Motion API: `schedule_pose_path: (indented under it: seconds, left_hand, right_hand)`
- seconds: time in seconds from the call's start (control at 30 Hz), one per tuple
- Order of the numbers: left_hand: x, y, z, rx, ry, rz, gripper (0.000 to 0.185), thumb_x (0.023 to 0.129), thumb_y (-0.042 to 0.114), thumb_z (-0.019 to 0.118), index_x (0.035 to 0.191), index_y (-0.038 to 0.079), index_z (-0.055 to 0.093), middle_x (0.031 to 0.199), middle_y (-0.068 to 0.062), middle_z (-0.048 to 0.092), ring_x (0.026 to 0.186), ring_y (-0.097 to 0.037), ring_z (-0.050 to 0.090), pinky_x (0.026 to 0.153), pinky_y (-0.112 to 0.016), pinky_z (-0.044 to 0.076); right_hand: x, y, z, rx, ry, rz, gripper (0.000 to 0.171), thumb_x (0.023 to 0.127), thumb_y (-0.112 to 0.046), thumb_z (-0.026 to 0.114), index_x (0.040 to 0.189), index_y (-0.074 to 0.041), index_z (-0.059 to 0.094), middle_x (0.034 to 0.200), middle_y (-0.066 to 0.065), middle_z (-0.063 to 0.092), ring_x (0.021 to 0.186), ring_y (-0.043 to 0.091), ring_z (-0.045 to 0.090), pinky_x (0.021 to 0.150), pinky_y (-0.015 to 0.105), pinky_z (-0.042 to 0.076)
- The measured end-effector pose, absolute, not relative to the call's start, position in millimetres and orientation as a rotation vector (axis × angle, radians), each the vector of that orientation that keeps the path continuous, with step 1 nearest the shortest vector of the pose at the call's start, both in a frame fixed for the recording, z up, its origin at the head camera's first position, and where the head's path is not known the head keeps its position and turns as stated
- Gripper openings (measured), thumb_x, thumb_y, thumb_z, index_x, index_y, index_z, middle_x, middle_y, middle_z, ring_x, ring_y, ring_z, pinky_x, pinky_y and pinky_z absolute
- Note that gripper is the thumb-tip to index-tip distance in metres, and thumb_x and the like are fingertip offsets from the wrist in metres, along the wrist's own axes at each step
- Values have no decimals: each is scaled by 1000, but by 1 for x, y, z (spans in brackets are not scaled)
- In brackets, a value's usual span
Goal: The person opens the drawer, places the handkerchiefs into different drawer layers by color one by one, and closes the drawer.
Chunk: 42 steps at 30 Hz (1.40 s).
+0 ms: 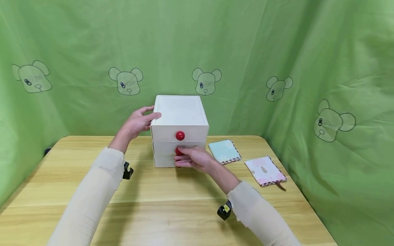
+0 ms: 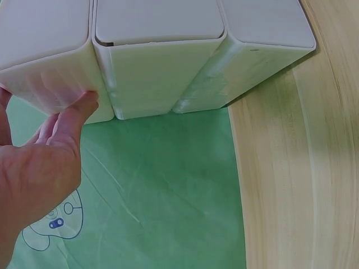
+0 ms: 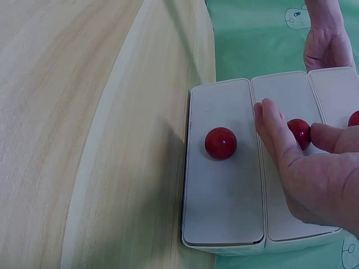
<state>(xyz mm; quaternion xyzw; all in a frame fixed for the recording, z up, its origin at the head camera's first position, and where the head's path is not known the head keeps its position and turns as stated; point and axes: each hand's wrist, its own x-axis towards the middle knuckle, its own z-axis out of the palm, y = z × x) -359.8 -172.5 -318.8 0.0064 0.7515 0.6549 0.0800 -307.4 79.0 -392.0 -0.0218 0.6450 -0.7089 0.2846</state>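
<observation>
Both arms are in long cream-coloured sleeves, snug knit-looking fabric that runs right down to the wrists. There's a small black camera unit strapped under each wrist: the left wrist camera looks plain black, and the right wrist camera has a little yellowish-green patch on it. The left hand and the right hand are bare, no gloves, rings or watch that I can see.

No readable text, labels, brands or numbers anywhere; backdrop carries only cartoon bear prints.
</observation>
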Motion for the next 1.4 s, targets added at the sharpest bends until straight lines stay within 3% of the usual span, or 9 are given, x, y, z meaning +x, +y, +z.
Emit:
schedule_pose_path:
  seconds: [0.2, 0.33, 0.47, 0.67, 0.8, 1.03, 1.4]
  left_hand:
    - [-358, -172, -319, 21, 2245, 1947, 82, 95, 38, 71, 161, 22, 27, 137, -12, 58, 118, -22, 58, 103, -33, 51]
    - [-357, -172, -318, 24, 2251, 1949, 81, 95, 38, 71, 161, 22, 27, 135, -10, 60, 116, -20, 59, 101, -31, 52]
    - [-356, -172, -316, 33, 2246, 1948, 81, 95, 37, 71, 162, 23, 26, 129, -8, 62, 110, -17, 61, 95, -27, 54]
    - [-355, -172, -316, 43, 2247, 1939, 82, 96, 38, 70, 162, 23, 24, 141, -13, 57, 119, -21, 59, 102, -31, 52]
    - [-356, -172, -317, 40, 2247, 1950, 81, 95, 38, 71, 162, 23, 26, 137, -12, 60, 114, -19, 61, 97, -28, 55]
    - [-356, -172, -317, 28, 2252, 1952, 82, 94, 38, 72, 161, 23, 27, 137, -13, 60, 114, -19, 62, 92, -26, 56]
    - [-356, -172, -317, 28, 2239, 1961, 81, 96, 36, 70, 162, 22, 26, 141, -15, 58, 114, -18, 62, 94, -27, 56]
  right_hand:
    - [-306, 79, -391, -60, 1741, -1890, 38, 107, -17, 52, 137, 7, 53, 135, 36, 57, 121, 43, 63, 99, 40, 57]
    - [-303, 79, -389, -65, 1736, -1879, 38, 107, -16, 52, 136, 8, 54, 136, 38, 55, 99, 33, 74, 97, 38, 58]
    - [-299, 81, -388, -90, 1735, -1863, 39, 106, -16, 53, 134, 11, 54, 135, 39, 55, 88, 22, 75, 96, 38, 59]
    - [-292, 85, -387, -96, 1746, -1831, 34, 106, -18, 54, 129, 6, 57, 133, 37, 58, 97, 32, 75, 94, 39, 60]
    - [-287, 89, -386, -105, 1751, -1801, 36, 106, -19, 54, 132, 6, 57, 130, 34, 62, 106, 36, 72, 93, 38, 60]
    - [-275, 91, -384, -160, 1755, -1763, 41, 106, -21, 53, 135, 8, 54, 109, 19, 75, 92, 25, 76, 94, 39, 60]
    - [-252, 95, -385, -198, 1774, -1717, 39, 106, -19, 53, 135, 7, 54, 110, 22, 73, 91, 27, 75, 91, 40, 61]
